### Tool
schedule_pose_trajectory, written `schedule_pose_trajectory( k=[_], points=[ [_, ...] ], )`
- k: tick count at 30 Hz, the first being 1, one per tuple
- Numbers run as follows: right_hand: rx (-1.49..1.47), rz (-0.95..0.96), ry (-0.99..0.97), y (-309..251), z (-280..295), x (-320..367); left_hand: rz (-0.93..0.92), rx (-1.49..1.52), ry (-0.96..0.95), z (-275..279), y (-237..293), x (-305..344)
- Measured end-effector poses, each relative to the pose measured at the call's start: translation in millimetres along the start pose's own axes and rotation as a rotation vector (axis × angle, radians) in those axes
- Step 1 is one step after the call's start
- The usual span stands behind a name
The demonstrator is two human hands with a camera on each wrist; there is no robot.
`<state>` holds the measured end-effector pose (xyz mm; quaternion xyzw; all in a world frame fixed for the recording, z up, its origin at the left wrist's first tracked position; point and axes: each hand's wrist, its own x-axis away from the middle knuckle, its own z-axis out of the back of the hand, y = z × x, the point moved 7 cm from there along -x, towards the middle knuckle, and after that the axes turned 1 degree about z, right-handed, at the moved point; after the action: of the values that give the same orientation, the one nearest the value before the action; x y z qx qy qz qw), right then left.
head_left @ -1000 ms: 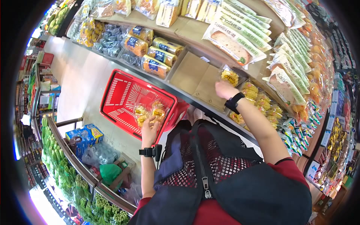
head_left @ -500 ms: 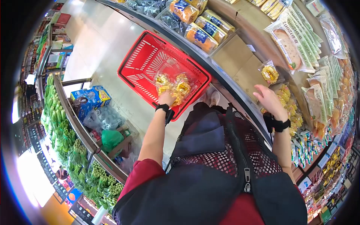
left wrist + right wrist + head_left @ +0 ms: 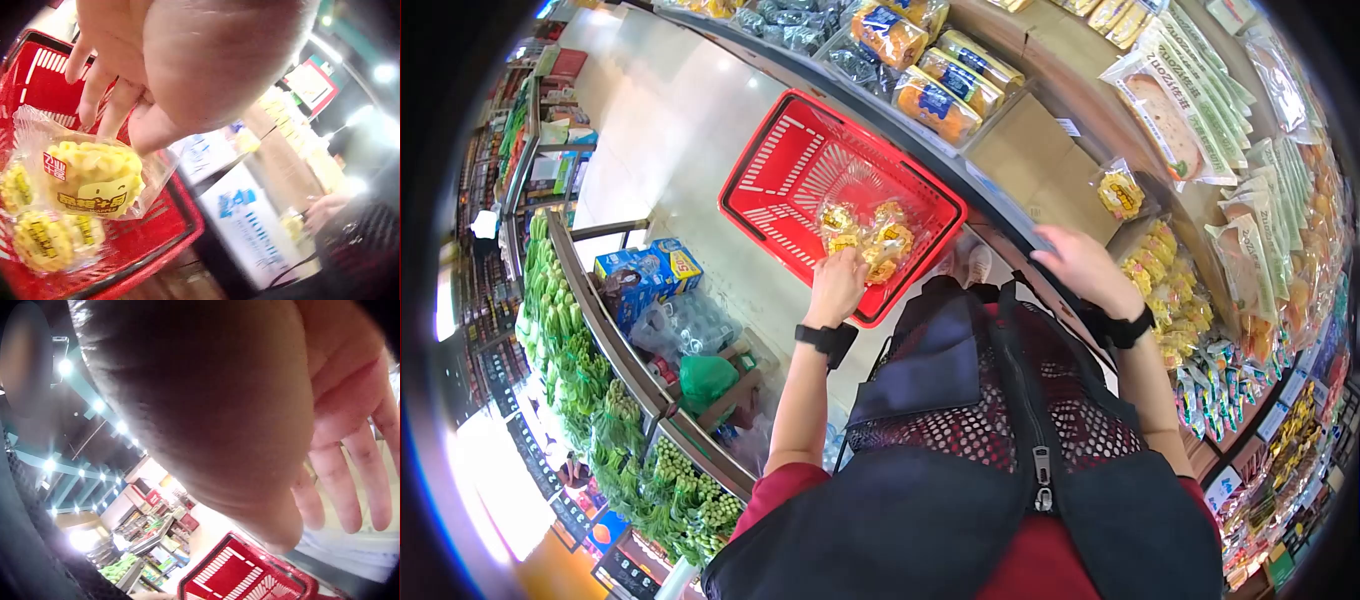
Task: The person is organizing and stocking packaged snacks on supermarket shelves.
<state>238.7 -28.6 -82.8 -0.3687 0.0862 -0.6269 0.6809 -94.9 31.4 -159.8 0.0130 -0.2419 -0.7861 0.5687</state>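
My left hand (image 3: 838, 288) reaches into the red shopping basket (image 3: 745, 165). In the left wrist view its thumb and fingers pinch the top edge of a clear-wrapped yellow waffle (image 3: 103, 178). Several more wrapped waffles (image 3: 40, 240) lie in the basket below it. My right hand (image 3: 1090, 270) is over the front edge of the display shelf, holding nothing. Its fingers (image 3: 337, 481) are extended and spread a little in the right wrist view. Beyond that hand, a single wrapped waffle (image 3: 1120, 193) lies at the end of a cardboard-lined bin (image 3: 1035, 150).
Packaged bread rolls (image 3: 940, 100) fill the bin to the left, and long bagged loaves (image 3: 1165, 120) stand behind. More yellow packets (image 3: 1155, 290) are right of the right hand. Green vegetables (image 3: 560, 310) line a rack on the left, above a blue box (image 3: 650, 280).
The right hand has left the waffle on the shelf and drawn back to the shelf's front edge, its fingers straightening. The left hand stays at the waffles in the basket. The head view has shifted rightward.
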Motion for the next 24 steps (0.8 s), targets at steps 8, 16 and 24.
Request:
schedule_pose_trajectory(
  k=[8, 16, 24],
  points=[
    [-0.137, 0.329, 0.27, -78, 29, -16, -0.322, 0.416, -0.151, 64, 168, -37],
    [-0.728, -0.191, 0.701, 59, 55, 37, -0.793, 0.292, -0.015, 42, 300, -83],
    [-0.631, -0.271, 1.104, 107, 63, 93, -0.663, 0.203, -0.308, -72, 351, -153]
  ],
)
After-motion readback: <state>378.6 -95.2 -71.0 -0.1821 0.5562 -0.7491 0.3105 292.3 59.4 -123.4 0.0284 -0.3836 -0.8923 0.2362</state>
